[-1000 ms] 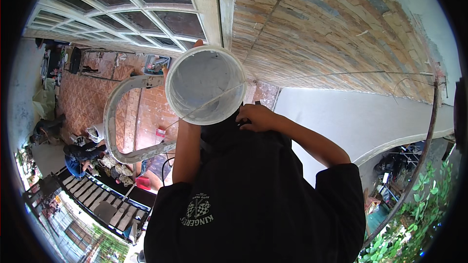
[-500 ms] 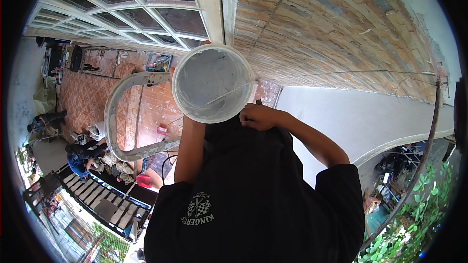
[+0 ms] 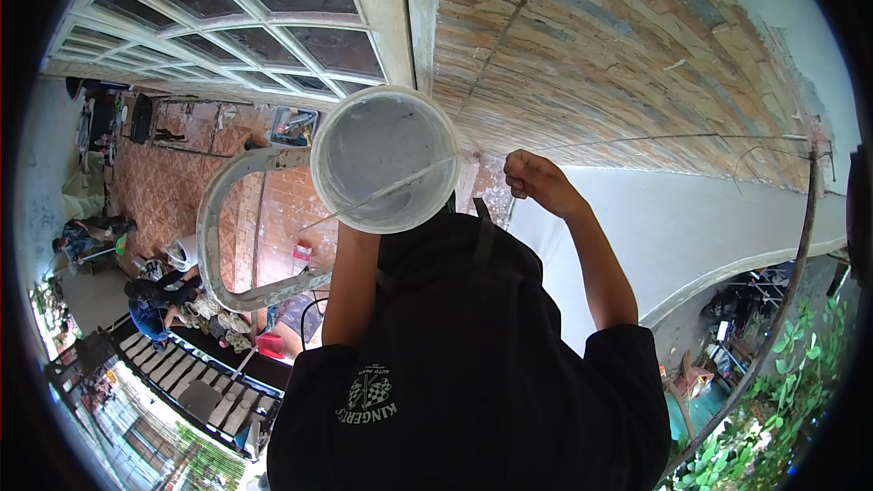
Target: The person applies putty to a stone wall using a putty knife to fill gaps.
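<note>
A round whitish bucket (image 3: 384,205) is held up in front of me, its open mouth toward me and its inside smeared pale grey. My left forearm (image 3: 353,286) runs up behind it; the left hand itself is hidden by the bucket, which it appears to hold. To the right of the bucket and apart from it, my right hand (image 3: 536,180) is raised in a closed fist. What the fist holds, if anything, is hidden. A thin wire-like line (image 3: 391,186) crosses the bucket's mouth and continues rightward past the fist along the wall.
A stone-clad wall (image 3: 591,55) rises ahead, beside a white-framed window (image 3: 245,18). A curved pale frame (image 3: 214,218) stands left of the bucket. A crouching person (image 3: 155,300) is at the lower left, near a red container (image 3: 270,345). A rusty rod (image 3: 796,273) bends down at the right.
My right hand has lifted away from beside the bucket, up and to the right. The bucket has shifted slightly left, and the left fingertips at its rim have gone out of sight.
</note>
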{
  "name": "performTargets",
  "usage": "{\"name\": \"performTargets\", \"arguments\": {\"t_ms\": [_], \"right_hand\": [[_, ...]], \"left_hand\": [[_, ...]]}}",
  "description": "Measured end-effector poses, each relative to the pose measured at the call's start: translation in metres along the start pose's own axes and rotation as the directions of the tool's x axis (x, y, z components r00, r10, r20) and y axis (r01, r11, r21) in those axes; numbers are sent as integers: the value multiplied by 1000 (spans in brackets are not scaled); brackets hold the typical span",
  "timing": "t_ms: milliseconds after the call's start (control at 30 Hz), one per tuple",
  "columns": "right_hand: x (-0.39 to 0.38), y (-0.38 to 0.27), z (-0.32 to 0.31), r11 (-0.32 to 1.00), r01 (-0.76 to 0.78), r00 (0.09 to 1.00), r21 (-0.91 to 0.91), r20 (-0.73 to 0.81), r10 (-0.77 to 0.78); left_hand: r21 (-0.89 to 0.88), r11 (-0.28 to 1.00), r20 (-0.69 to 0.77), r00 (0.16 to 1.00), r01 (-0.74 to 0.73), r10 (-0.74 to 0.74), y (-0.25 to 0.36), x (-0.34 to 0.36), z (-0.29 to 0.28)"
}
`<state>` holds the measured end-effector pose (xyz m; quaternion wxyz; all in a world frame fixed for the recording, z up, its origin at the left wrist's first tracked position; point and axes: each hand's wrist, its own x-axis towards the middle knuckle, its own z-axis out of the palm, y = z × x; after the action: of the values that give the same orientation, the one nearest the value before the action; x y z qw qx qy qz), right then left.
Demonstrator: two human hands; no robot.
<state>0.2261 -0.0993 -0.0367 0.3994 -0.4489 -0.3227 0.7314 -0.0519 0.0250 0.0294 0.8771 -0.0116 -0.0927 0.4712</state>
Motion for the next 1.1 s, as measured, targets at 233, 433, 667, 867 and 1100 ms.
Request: {"name": "performTargets", "arguments": {"t_ms": [233,433,667,867,1100], "right_hand": [[-37,-35,35,823,275,958,497,-73,-276],[-63,-83,34,726,587,806,357,-176,-565],[-110,-174,37,305,369,118,-878,-282,-952],[-115,-227,24,30,-359,-40,-933,-17,-999],[-108,-256,-7,-140,-637,75,-758,119,-990]], "left_hand": [[157,954,1,966,255,-259,0,-2,-17],[37,949,-37,949,314,-312,-32,14,-4],[267,943,-178,972,200,-156,-29,5,-32],[238,934,-194,955,267,-223,-30,-7,-32],[174,950,-245,946,259,-213,-30,-5,-20]]}}
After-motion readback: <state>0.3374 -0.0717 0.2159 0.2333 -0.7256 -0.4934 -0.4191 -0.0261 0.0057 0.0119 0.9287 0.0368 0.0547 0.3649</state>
